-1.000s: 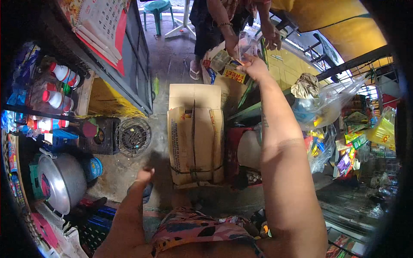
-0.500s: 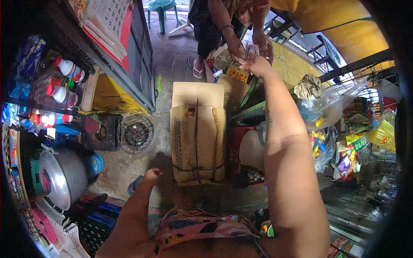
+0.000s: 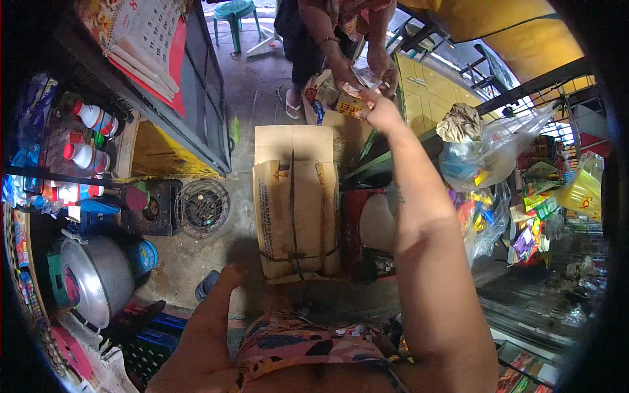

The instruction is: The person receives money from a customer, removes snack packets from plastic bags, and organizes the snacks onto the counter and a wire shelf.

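My right hand (image 3: 383, 114) is stretched far forward and closed on what looks like a folded banknote (image 3: 369, 95). Another person's hands (image 3: 342, 71) meet it there, holding more paper that also looks like money (image 3: 373, 84). Low on the left, my left hand (image 3: 234, 275) hangs in shadow beside a cardboard box, its fingers curled. Whether anything is inside them is hidden. The tall brown cardboard box (image 3: 298, 216) stands on the floor in front of me, with its back flap raised.
A round wire rack (image 3: 202, 207) and a big lidded metal pot (image 3: 98, 278) are at the left. White bottles (image 3: 92, 118) line a shelf beside a hanging calendar (image 3: 147, 39). Plastic bags (image 3: 481, 164) hang at the right. A green stool (image 3: 236, 13) stands beyond the doorway.
My view has shifted slightly, so most things sit a little further left. My right hand stays at the other person's hands. My left hand has dropped slightly.
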A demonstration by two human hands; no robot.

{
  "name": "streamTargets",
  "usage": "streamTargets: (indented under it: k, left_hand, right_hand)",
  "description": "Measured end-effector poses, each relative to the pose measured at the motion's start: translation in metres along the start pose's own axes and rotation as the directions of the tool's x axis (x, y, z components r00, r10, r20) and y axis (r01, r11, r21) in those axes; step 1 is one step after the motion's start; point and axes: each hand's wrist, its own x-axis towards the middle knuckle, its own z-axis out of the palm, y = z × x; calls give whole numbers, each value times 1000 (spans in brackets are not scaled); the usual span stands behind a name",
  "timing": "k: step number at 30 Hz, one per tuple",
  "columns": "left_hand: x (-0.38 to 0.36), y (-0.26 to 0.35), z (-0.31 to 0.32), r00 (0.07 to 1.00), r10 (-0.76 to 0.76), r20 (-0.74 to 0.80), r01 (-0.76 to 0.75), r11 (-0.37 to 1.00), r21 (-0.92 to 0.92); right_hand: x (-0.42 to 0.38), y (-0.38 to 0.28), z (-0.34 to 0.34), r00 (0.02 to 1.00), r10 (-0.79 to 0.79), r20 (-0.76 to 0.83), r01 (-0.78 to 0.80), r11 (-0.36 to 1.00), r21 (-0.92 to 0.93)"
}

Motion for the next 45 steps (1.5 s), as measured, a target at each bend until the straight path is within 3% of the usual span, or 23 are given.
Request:
streamTargets:
  k: [1,2,6,8,10,11,12,13,14,17,20,23,26,29,32,35,38,40,41,44,45]
  left_hand:
    - [6,-4,1,999,17,45,-20,997,75]
    - [10,-8,3,995,29,95,-43,988,149]
    - [34,-27,22,994,-86,68,95,987,-130]
    - [39,-25,23,987,-139,84,153,967,-203]
    - [44,-21,27,994,-103,35,109,947,-303]
    - [46,-19,25,996,-86,8,84,933,-349]
    - [46,-14,16,999,-49,7,49,952,-303]
    - [44,-6,8,1000,-13,8,14,967,-255]
    - [42,0,0,1000,25,10,-22,978,-206]
    - [35,20,-19,999,5,-40,-9,996,-88]
    - [7,43,-57,1000,25,-17,-26,998,-50]
    - [24,39,-63,998,58,-36,-54,993,109]
    - [28,48,-77,988,140,-60,-133,984,115]
    - [22,62,-90,981,156,-111,-150,987,60]
    - [37,63,-82,981,170,-90,-170,985,11]
    - [44,69,-66,966,242,-89,-240,970,27]
    - [20,102,-57,957,289,-25,-278,937,211]
    - [1,124,-48,951,308,38,-303,899,317]
    - [37,109,-25,921,382,78,-371,797,476]
    - [-63,194,-42,918,346,192,-394,752,529]
    - [-65,197,-33,915,385,120,-394,793,465]
  right_hand:
    - [-12,-10,-1,999,17,-45,-21,997,-72]
    - [-20,-8,6,997,46,-60,-47,999,-9]
    - [-64,-1,39,991,125,-37,-120,985,125]
    - [-100,6,72,970,242,9,-234,926,295]
    - [-139,45,131,962,237,136,-270,906,327]
    - [-167,23,123,912,298,283,-357,915,188]
    - [-200,47,161,963,180,199,-234,928,290]
    - [-229,69,186,931,163,326,-239,948,211]
    - [-258,56,186,870,243,430,-288,957,43]
    - [-345,36,171,711,100,696,-35,994,-108]
    - [-411,43,167,546,190,816,-303,953,-20]
    - [-467,54,161,673,280,684,-272,954,-123]
    - [-489,67,155,682,386,621,-387,911,-140]
    - [-503,50,125,770,372,518,-406,912,-52]
    - [-509,13,88,680,474,560,-519,850,-90]
    - [-553,22,106,817,423,392,-509,848,146]
    - [-606,42,132,810,447,381,-542,818,193]
    - [-641,37,130,742,538,400,-630,763,144]
    - [-657,34,126,705,580,408,-671,733,116]
    - [-713,39,127,601,649,467,-782,597,177]
    - [-728,44,126,602,662,447,-789,580,204]
